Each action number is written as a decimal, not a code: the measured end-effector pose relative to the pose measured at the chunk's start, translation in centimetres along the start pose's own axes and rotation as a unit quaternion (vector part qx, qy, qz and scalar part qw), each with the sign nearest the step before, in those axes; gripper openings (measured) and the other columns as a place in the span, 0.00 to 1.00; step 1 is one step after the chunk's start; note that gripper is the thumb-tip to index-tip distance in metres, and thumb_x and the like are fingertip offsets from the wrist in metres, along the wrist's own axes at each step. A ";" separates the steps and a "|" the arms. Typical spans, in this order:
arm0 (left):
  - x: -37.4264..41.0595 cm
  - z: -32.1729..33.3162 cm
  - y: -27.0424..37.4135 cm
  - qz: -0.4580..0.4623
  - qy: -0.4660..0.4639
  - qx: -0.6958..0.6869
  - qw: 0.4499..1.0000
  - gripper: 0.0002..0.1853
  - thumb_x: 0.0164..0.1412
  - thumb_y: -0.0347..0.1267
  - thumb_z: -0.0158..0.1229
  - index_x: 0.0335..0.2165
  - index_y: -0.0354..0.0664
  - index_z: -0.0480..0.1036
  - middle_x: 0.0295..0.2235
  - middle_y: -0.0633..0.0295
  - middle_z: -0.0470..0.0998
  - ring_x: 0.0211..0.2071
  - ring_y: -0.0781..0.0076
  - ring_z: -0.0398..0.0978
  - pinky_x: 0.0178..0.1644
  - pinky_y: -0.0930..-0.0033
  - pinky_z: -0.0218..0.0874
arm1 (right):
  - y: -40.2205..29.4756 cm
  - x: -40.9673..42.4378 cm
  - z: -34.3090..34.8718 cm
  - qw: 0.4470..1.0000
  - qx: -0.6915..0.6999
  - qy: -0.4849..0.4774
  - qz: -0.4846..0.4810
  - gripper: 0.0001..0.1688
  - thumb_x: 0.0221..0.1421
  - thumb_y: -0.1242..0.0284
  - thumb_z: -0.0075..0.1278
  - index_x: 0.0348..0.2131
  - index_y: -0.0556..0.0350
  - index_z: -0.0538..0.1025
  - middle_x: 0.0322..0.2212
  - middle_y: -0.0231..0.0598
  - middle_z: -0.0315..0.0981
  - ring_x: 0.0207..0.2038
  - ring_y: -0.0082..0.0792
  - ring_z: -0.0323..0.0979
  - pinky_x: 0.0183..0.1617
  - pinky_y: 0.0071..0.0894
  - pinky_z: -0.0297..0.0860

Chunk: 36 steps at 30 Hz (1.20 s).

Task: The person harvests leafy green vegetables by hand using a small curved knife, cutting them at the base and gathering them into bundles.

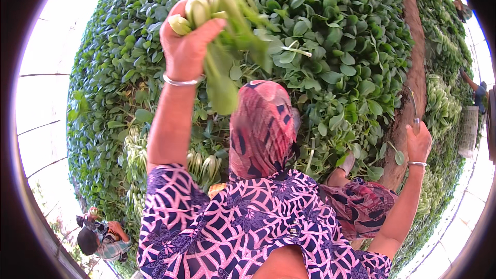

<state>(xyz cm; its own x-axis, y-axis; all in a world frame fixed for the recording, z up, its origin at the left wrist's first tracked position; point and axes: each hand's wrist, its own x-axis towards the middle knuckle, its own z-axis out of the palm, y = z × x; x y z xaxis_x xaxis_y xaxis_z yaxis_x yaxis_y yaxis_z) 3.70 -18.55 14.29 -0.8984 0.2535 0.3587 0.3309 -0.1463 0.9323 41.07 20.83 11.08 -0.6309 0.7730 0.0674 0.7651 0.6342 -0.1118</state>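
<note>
My left hand (188, 42), raised at the upper left and wearing a bangle, grips a bunch of leafy greens (228, 38) with pale thick stems, like bok choy. The leaves hang to the right, slightly blurred. At the right, over the soil strip, my right hand (418, 141) is closed on the handle of a small sickle (414, 104), its thin curved blade pointing up. Dense standing greens (333, 19) fill the ground ahead. Cut bunches with pale stems (203, 164) lie below my left forearm.
A knee in red patterned cloth (261, 131) stands mid-view. A bare soil furrow (416, 46) runs down the right, beside more laid bunches (440, 104) and a pale crate (469, 131). One person crouches at lower left (102, 238); others are at the far right edge.
</note>
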 end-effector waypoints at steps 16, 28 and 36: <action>1.8 -15.6 -30.6 -0.439 -0.173 0.590 0.655 0.52 0.39 0.58 0.68 0.58 0.42 0.60 0.59 0.48 0.62 0.61 0.45 0.59 0.62 0.42 0.49 | 3.6 -1.0 2.0 0.993 -0.060 -0.075 0.070 0.15 0.50 0.68 0.57 0.33 0.60 0.72 0.28 0.54 0.72 0.34 0.57 0.70 0.39 0.48 0.65; -9.5 -16.9 -42.4 -0.431 -0.163 0.611 0.643 0.69 0.42 0.45 0.69 0.65 0.38 0.25 0.67 0.42 0.35 0.68 0.46 0.39 0.68 0.52 0.41 | 1.5 -1.0 2.9 0.999 -0.036 -0.037 0.002 0.17 0.48 0.66 0.59 0.35 0.57 0.74 0.29 0.52 0.73 0.34 0.58 0.71 0.38 0.50 0.66; -9.7 -12.6 -33.5 -0.368 -0.136 0.578 0.715 0.61 0.42 0.51 0.70 0.66 0.49 0.43 0.68 0.49 0.42 0.69 0.52 0.38 0.69 0.51 0.37 | -0.3 -2.4 -0.9 0.999 -0.045 -0.022 0.010 0.16 0.48 0.63 0.57 0.31 0.56 0.71 0.30 0.51 0.74 0.36 0.56 0.73 0.41 0.50 0.67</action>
<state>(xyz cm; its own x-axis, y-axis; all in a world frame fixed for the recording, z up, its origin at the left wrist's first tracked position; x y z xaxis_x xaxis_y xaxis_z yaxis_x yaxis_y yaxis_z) -2.30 -28.15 -20.97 -0.9148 0.0548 -0.4003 -0.0437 0.9715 0.2330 42.48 18.76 11.88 -0.6194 0.7848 0.0228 0.7844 0.6198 -0.0222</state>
